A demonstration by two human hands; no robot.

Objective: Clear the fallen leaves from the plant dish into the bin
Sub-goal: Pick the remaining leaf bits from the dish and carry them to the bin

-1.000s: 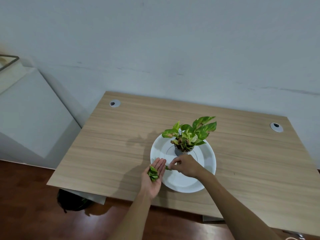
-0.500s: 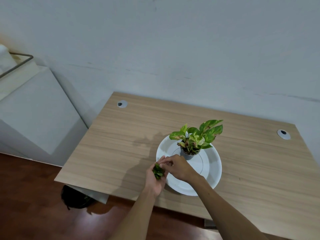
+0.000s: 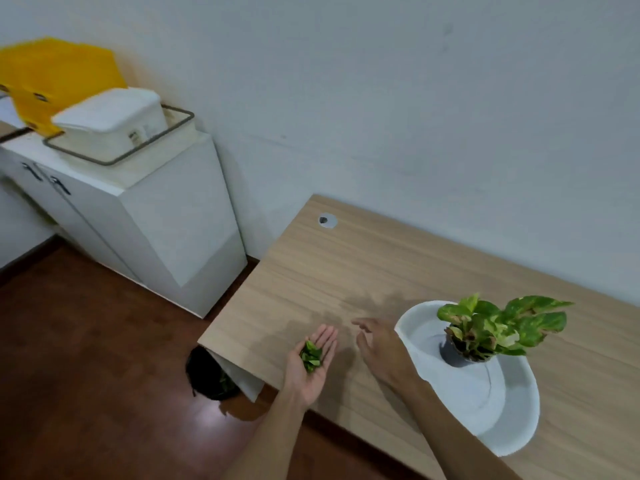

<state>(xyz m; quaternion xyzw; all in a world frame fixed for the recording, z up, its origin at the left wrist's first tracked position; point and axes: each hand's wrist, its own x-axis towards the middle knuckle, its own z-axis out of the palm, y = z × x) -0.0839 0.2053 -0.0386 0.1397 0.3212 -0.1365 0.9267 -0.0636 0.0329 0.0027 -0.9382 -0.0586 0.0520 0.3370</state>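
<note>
The left hand [image 3: 313, 367], flat and palm up, carries the fallen leaves [image 3: 310, 355] over the surface's [image 3: 346, 265] near edge; the right hand [image 3: 377, 344] hovers loose-fingered beside the white dish [image 3: 502, 403]. The dark bin [image 3: 207, 375] sits under the surface's left corner, with open floor [image 3: 86, 358] stretching to the white cabinet [image 3: 166, 220].

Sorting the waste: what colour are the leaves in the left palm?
Green, some lighter yellow-green; the leaves show in the head view.

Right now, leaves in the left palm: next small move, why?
Probably carry the left hand left, beyond the edge of the wooden table, above the round black bin: green leaf pieces lie loose on its open palm, and the white round dish shows none.
</note>
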